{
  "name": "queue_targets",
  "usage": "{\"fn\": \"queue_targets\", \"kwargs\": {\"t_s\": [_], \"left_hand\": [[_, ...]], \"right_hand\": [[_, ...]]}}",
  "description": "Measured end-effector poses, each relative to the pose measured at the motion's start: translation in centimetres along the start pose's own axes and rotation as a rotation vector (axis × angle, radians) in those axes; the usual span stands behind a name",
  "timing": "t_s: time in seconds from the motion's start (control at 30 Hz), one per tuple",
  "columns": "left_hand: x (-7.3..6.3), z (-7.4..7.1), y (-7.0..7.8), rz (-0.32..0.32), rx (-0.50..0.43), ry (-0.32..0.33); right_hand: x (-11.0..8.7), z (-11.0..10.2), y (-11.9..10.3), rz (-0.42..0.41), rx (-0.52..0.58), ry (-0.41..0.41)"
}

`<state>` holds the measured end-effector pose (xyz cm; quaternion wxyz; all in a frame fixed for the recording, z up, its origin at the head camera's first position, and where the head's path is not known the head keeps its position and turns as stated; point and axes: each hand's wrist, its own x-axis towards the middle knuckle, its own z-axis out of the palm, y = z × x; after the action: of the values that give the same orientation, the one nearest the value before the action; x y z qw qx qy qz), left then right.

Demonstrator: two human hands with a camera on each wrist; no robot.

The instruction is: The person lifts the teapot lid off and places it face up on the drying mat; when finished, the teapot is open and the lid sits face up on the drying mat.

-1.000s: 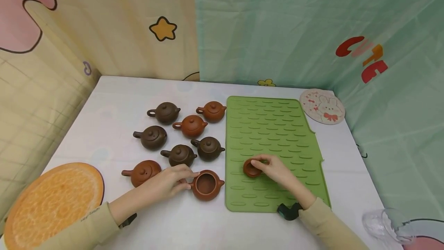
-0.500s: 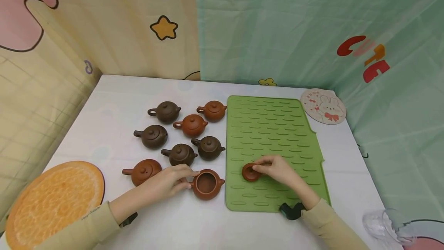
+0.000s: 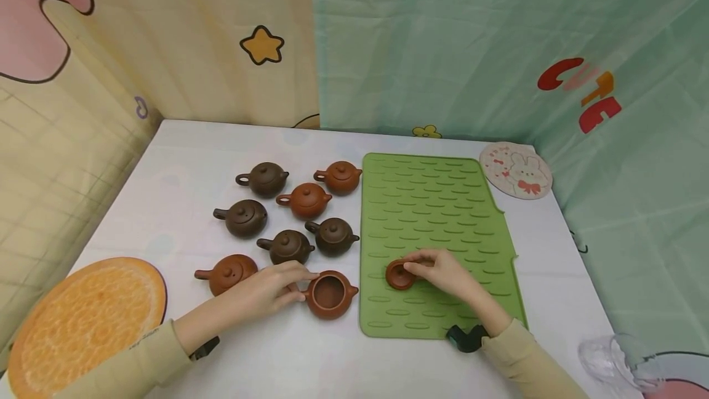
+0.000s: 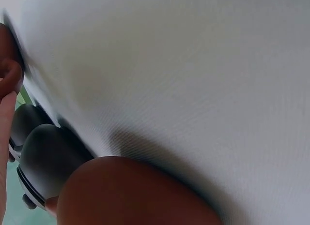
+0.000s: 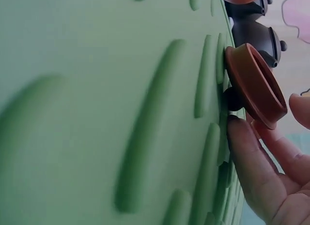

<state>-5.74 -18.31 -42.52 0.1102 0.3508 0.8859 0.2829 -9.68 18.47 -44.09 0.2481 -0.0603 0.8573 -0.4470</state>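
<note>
With its fingertips, my left hand [image 3: 274, 288] pinches the handle of a lidless reddish-brown clay teapot [image 3: 317, 310]. That teapot stands upright, its round opening facing up and its spout to the right. On the green mat [image 3: 432, 202], the small clay lid [image 5: 254, 87] lies upside down, slightly tilted on its knob. My right hand [image 3: 442, 271] is right beside it. In the right wrist view, fingers [image 5: 249, 155] sit under the lid's rim, while the thumb appears slightly apart from it. Another reddish-brown teapot [image 4: 131, 196] stands near my left wrist.
Several lidded teapots, dark brown [image 3: 244, 219] and orange-brown [image 3: 303, 201], stand behind my left hand. A round orange-patterned mat [image 3: 88, 319] lies at left. A rabbit coaster [image 3: 515, 170] is at the back right, and a clear glass [image 3: 604, 359] at the front right.
The right hand has brought the lid slightly toward me and left on the mat; it barely moves in the last half second. The left hand and its teapot have stayed put.
</note>
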Motion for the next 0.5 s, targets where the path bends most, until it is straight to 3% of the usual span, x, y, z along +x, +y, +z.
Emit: {"fn": "queue_targets", "kwargs": {"t_s": [0.13,0.23,0.37,0.5], "left_hand": [[0.2,-0.7,0.5,-0.019,-0.003,-0.003],[0.8,-2.4,1.1,-0.003,0.03,0.032],[2.3,-5.2,1.4,0.039,0.112,0.1],[4.4,-7.2,0.8,0.006,0.14,0.105]], "right_hand": [[0.0,-0.3,-0.8,-0.028,-0.036,0.0],[0.3,-1.0,-2.1,-0.073,-0.086,0.009],[1.3,-1.6,-4.3,-0.141,-0.178,0.043],[2.8,-1.2,-6.7,-0.194,-0.18,0.03]]}}
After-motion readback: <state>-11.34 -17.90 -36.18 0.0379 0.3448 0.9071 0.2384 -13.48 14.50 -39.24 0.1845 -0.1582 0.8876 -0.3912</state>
